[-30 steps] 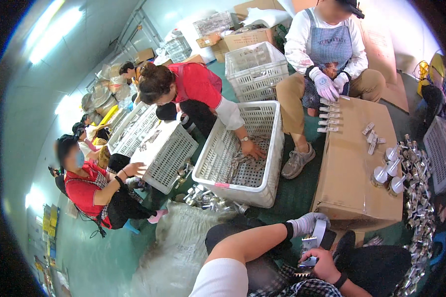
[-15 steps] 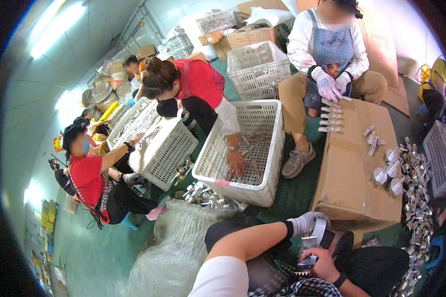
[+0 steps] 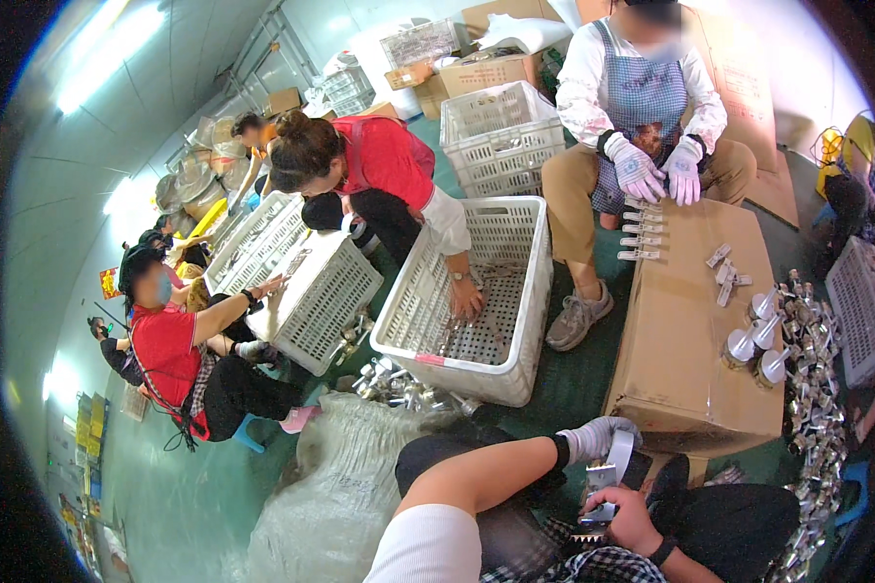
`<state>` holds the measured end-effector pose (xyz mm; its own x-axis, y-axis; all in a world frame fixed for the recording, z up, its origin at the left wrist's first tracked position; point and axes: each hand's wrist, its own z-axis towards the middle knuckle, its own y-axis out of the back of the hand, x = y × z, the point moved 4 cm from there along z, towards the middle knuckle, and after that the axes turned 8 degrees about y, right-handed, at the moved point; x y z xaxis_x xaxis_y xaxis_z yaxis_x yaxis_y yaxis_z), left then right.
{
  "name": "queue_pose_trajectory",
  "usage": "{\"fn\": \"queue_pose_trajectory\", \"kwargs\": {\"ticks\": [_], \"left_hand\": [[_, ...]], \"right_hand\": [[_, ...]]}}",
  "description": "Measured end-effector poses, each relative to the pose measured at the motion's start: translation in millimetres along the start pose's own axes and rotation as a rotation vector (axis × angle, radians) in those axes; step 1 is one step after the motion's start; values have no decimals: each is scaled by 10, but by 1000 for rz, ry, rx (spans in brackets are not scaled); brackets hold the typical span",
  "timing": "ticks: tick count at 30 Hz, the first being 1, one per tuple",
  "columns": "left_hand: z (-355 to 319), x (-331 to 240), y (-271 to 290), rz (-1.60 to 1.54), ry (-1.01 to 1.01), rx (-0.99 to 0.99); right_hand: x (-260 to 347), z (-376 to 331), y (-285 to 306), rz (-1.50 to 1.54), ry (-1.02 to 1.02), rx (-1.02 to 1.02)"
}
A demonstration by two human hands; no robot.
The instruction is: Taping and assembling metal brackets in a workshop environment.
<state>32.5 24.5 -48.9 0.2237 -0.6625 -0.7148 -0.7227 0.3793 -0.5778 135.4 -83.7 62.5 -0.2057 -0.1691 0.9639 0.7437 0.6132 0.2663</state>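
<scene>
1. Right hand [image 3: 634, 520]: fingers curled closed around the dispenser [image 3: 601, 477], above the lap.
2. Left hand [image 3: 601, 437], gloved: fingers bent beside the tape [image 3: 621, 451]; fingertips hidden, grip cannot be told.

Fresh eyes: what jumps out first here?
The big white crate in the centre, with a person in red reaching into it. Right of that, a cardboard box with clips on top and a heap of shiny metal parts alongside. Lower right, the wearer's right hand grips what looks like a tape dispenser.
</scene>
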Motion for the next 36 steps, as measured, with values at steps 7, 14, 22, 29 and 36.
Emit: {"fn": "queue_pose_trajectory", "kwargs": {"ticks": [7, 14, 22, 29, 36], "left_hand": [[107, 107, 93, -377, 139, 41], [141, -2, 56, -432, 166, 36], [10, -100, 12, -444, 172, 39], [-48, -187, -45, -318, 233, 67], [-254, -374, -116, 612, -70, -90]], "right_hand": [[58, 23, 19, -30, 5, 1], [86, 39, 49, -29, 27, -43], [68, 37, 12, -63, 61, -65], [155, 39, 58, -196, 121, -15], [107, 35, 48, -74, 81, -3]]}}
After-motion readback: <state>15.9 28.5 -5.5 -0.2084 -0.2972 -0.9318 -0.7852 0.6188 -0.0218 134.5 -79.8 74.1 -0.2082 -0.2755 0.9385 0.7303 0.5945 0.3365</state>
